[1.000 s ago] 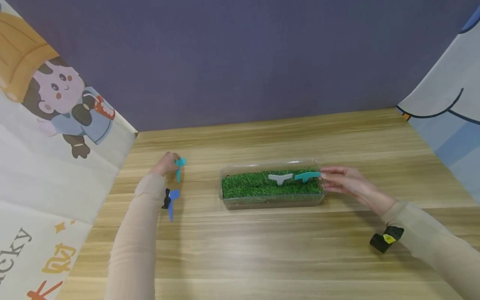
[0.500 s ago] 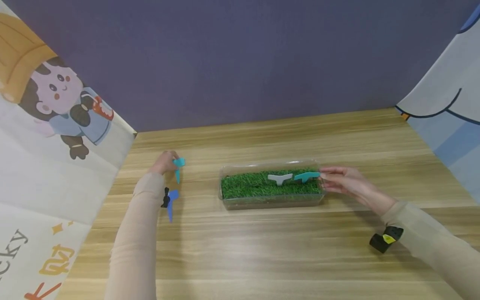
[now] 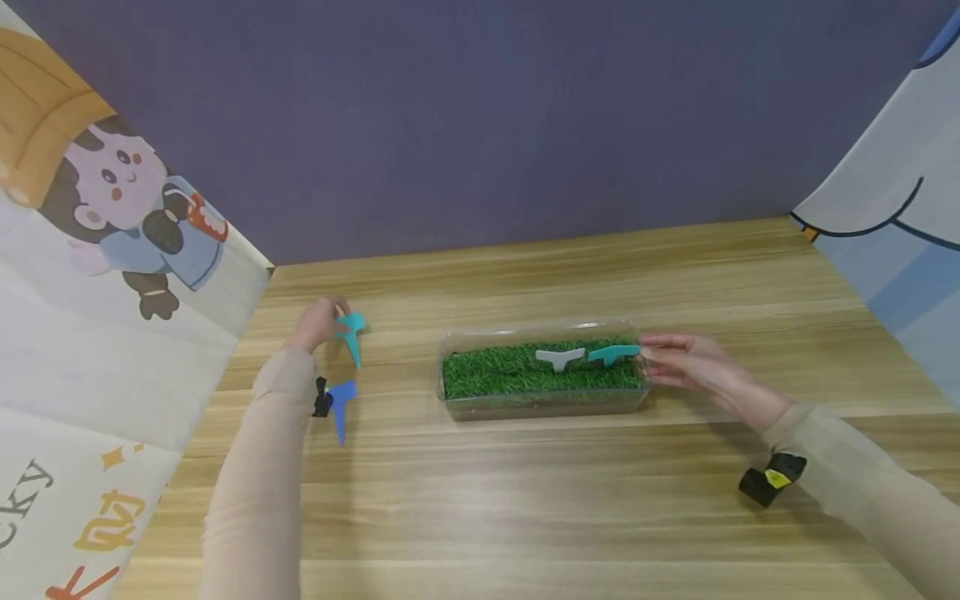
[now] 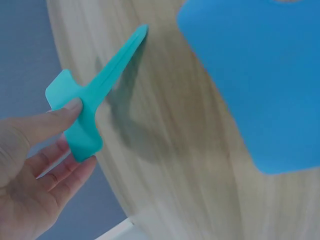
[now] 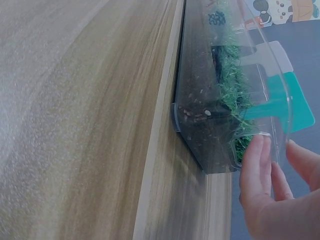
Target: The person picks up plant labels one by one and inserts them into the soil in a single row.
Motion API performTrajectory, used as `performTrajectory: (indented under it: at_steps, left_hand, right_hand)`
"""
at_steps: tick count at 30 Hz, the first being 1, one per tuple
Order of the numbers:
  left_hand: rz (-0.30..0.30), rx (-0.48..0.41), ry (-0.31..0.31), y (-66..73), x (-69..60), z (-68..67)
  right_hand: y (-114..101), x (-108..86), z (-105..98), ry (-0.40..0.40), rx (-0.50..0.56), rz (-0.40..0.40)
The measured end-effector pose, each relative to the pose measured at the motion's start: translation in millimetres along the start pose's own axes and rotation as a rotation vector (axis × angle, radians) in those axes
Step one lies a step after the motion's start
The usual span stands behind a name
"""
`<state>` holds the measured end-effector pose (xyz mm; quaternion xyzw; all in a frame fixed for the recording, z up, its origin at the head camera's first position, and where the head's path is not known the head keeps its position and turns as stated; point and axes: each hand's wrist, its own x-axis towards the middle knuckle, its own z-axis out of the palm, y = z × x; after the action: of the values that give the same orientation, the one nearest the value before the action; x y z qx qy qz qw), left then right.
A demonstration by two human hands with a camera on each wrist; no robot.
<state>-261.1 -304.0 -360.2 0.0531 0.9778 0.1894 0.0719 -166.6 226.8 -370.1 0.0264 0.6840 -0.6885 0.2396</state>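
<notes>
Left hand: thumb and fingers pinch a turquoise T-shaped plant label, located left of the clear planter box, on the far side of a blue plant label. Right hand: unclenched, extended fingers touching the box's right end. White and teal labels stand in the green grass.

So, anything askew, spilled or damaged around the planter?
Nothing stands out. The white marker and teal marker stand in the grass, the planter looks level, and no spill shows on the table.
</notes>
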Motion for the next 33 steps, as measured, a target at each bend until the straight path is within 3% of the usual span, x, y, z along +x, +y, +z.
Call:
performTrajectory:
  at_steps: [11, 17, 24, 33]
  left_hand:
    - [0.019, -0.047, 0.030, 0.8, -4.6, -10.1]
    - [0.029, -0.079, 0.002, 3.3, -7.0, -15.6]
    - [0.084, -0.120, -0.012, 9.2, -10.2, -21.9]
    - [0.115, -0.222, -0.044, 20.0, -14.9, -28.0]
  right_hand:
    - [0.8, 0.5, -0.6, 0.001, 0.020, 0.005]
    - [0.0, 0.0, 0.6, 0.007, 0.022, 0.011]
    - [0.4, 0.2, 0.7, 0.007, 0.019, 0.011]
    - [0.2, -0.9, 0.2, 0.009, 0.035, 0.015]
